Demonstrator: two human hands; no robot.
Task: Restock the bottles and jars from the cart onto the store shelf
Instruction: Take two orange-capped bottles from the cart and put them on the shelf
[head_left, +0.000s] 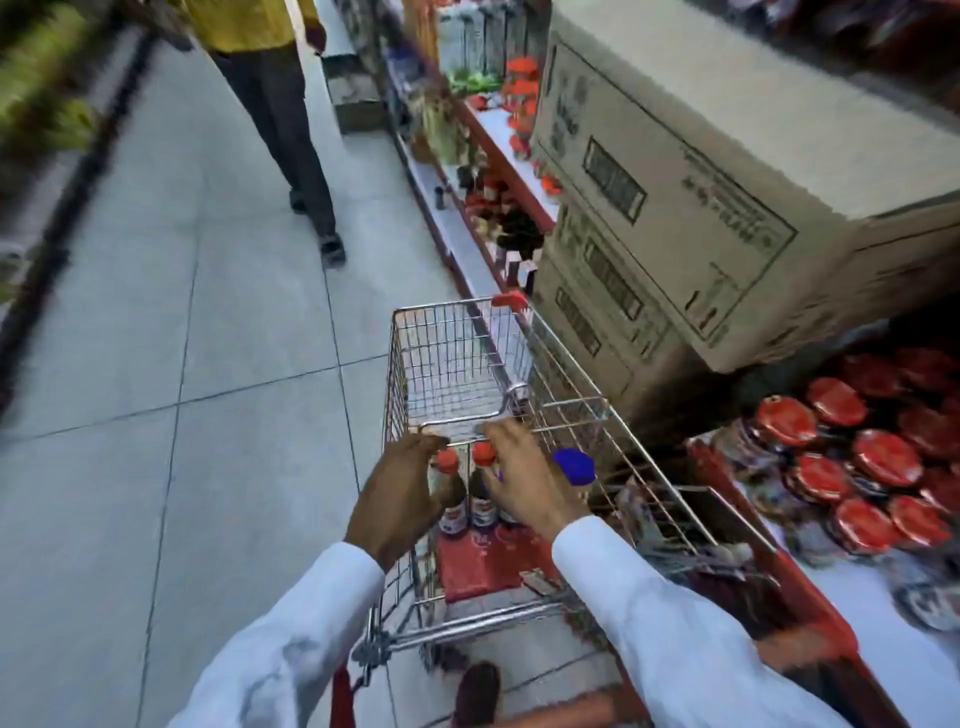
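Observation:
A wire shopping cart stands in the aisle beside the store shelf. In its near compartment stand two dark bottles with red caps. My left hand is wrapped around the left bottle. My right hand closes on the right bottle from the other side. A blue-capped bottle stands just right of my right hand. The front basket of the cart looks empty. Red-lidded jars fill the shelf at the right.
Stacked cardboard boxes sit on the shelf above the jars, close to the cart's right side. A person in a yellow top and dark trousers walks in the aisle ahead. More bottles line the shelf farther along. Grey tiled floor lies left.

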